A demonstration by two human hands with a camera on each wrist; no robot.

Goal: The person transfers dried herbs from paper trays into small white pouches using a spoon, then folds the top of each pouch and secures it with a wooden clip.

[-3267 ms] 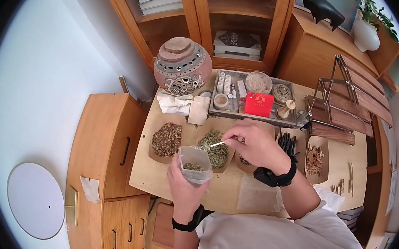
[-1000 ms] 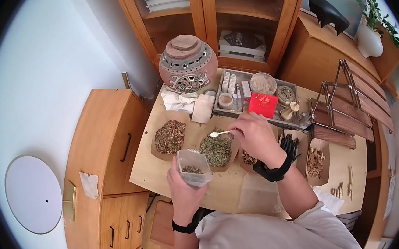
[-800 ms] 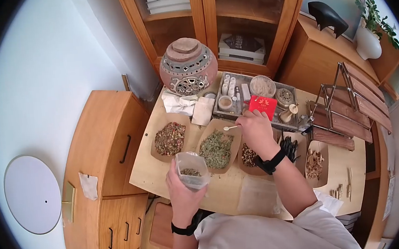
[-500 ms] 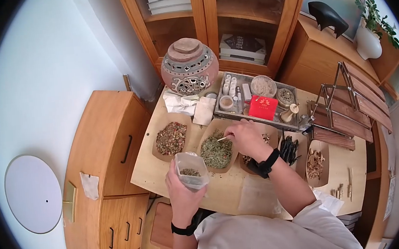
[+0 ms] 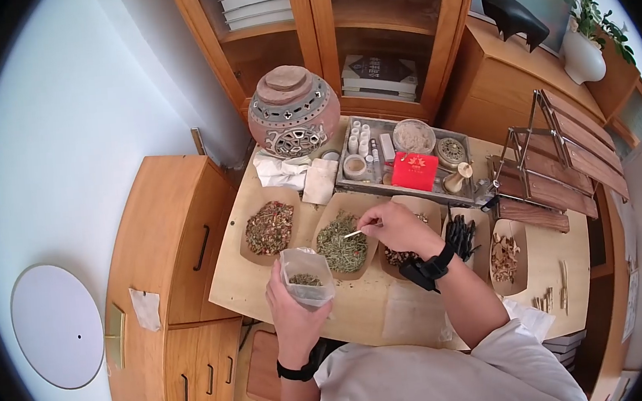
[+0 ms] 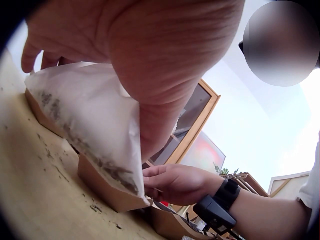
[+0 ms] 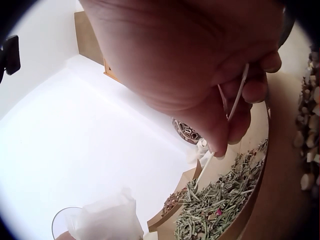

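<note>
My left hand (image 5: 288, 286) grips a small clear bag (image 5: 308, 275) with a little green herb at its bottom, held upright above the table's front edge. My right hand (image 5: 372, 229) pinches a thin white spoon (image 5: 353, 233). The spoon's tip is down in the green herbs (image 5: 340, 246) in the middle kraft paper tray. In the right wrist view the spoon (image 7: 205, 170) pokes into the green herbs (image 7: 220, 210), and the bag (image 7: 107, 220) shows at lower left. In the left wrist view the bag (image 6: 85, 125) hangs from my palm, with the right hand (image 6: 175, 182) behind it.
A tray of reddish mixed herbs (image 5: 269, 227) lies to the left. A tray of brown pieces (image 5: 398, 256) sits under my right wrist. Black sticks (image 5: 461, 236) and pale dried slices (image 5: 505, 255) lie right. Behind stand a grey tray (image 5: 403, 186) with a red box (image 5: 414, 170), a pierced ceramic pot (image 5: 293, 112) and a wooden rack (image 5: 551, 160).
My right hand drew back from near the grey tray and lowered the spoon into the green herbs. The left hand kept the bag in nearly the same place.
</note>
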